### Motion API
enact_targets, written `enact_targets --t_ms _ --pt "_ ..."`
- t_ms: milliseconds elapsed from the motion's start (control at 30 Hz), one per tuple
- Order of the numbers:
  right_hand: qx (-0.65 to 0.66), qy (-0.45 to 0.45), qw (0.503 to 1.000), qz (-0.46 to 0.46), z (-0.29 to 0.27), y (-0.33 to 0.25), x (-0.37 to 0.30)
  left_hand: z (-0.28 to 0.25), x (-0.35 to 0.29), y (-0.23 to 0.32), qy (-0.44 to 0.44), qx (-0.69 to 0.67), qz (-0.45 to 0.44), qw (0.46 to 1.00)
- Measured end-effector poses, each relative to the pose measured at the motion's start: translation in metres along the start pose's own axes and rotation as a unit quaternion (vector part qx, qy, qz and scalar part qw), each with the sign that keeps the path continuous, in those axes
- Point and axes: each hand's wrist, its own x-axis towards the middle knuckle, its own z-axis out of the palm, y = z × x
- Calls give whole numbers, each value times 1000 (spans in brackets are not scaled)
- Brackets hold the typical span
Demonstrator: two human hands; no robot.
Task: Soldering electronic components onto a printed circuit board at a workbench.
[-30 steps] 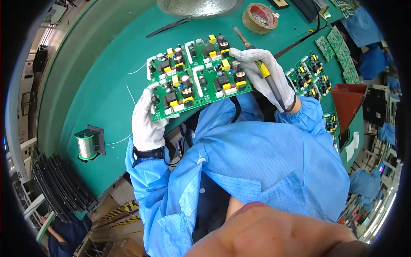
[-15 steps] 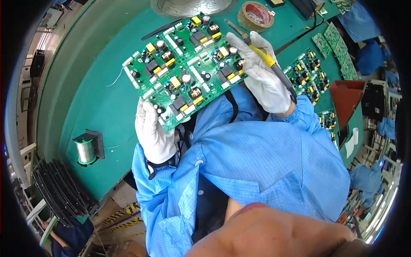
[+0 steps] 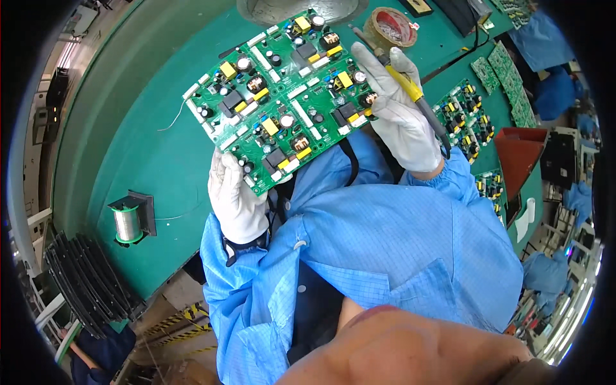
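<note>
A person in a crinkled pale blue smock holds a large green circuit board panel [image 3: 282,96] up off the green-matted table [image 3: 128,128], tilted, component side showing. It is already populated with yellow blocks, black chips and copper coils; any soldering left cannot be judged. The white-gloved left hand [image 3: 236,196] grips its near edge. The white-gloved right hand [image 3: 401,112] steadies its right edge while clasping a yellow-handled soldering iron [image 3: 410,90]. Left sits a shiny solder wire spool [image 3: 128,221]. Further right lie more populated green boards [image 3: 462,122]; beyond, a brown tape roll [image 3: 388,29].
</note>
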Motion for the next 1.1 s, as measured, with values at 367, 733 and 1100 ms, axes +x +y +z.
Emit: enact_targets --t_ms 367,733,1100 --pt "215 65 974 23 -1 19 1 16 1 -5 -14 62 -12 998" --pt "145 73 987 -11 -23 41 4 40 0 4 -201 26 -75 976" --pt "82 73 988 -112 -11 40 -10 11 2 8 -68 366 -3 928"
